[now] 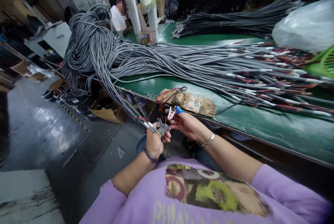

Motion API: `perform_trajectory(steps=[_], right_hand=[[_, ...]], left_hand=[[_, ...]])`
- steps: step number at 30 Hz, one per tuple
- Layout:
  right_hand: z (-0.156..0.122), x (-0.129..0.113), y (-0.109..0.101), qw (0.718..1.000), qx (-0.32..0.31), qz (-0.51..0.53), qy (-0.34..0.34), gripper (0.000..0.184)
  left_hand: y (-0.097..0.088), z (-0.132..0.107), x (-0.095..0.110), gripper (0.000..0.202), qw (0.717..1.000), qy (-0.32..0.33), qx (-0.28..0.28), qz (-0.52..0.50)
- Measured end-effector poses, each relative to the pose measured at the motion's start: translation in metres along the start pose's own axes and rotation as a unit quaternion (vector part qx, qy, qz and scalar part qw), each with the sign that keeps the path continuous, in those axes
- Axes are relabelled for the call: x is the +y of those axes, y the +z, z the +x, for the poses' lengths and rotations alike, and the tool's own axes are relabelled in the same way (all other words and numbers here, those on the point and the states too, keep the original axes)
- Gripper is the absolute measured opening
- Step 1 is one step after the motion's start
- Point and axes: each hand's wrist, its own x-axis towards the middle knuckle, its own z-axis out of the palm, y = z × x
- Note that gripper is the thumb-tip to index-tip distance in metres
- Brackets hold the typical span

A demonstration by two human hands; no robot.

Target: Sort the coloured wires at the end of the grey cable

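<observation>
the cables (135, 115) in hand end just off the table's near edge, in front of the person, their tips beside the wood block (208, 107). the left hand (155, 144) is closed around them. the right hand (189, 125) has its fingers bunched by a pink clip (171, 113), a blue cover (179, 109) on one fingertip; whether they pinch the clip or thin wires, i cannot tell.

what could go wrong: the cables slope down from the heap (86, 36) at the table's left end, so their weight might drag them out of the left hand if it loosens. the fine wires (142, 118) could bend, tangle or get mixed up, being so close together, and might snag on the loose leads (167, 95) at the block.

the cables are grey and round, with white bands near the ends and red and green wires fanning out. a dark grey piece (162, 130) sits at the left fingers.

on the table (250, 126), more cables stretch toward the right end; a darker bundle (229, 23) lies along the far edge, with a bag (308, 25) beside it at the far right corner.
</observation>
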Motion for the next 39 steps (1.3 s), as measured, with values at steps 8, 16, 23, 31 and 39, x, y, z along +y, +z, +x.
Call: perform_trajectory(steps=[8, 16, 23, 31, 39], right_hand=[[0.012, 0.014, -0.005, 0.996, 0.006, -0.022, -0.09, 0.047], [0.014, 0.009, 0.003, 0.998, 0.004, 0.029, -0.059, 0.047], [0.015, 0.011, 0.009, 0.993, 0.069, 0.032, -0.085, 0.047], [0.004, 0.01, 0.003, 0.999, 0.0, 0.036, -0.017, 0.053], [-0.001, 0.01, 0.004, 0.999, -0.017, 0.017, -0.047, 0.027]], left_hand=[[0.001, 0.007, 0.0, 0.025, 1.0, -0.021, -0.009, -0.008], [0.0, 0.008, -0.003, 0.029, 0.999, -0.037, -0.011, 0.015], [-0.001, 0.008, -0.005, 0.029, 0.998, -0.051, -0.016, 0.036], [-0.004, 0.002, 0.001, 0.029, 0.999, -0.045, -0.025, 0.016], [-0.011, 0.006, 0.008, 0.03, 0.993, -0.088, -0.077, -0.019]])
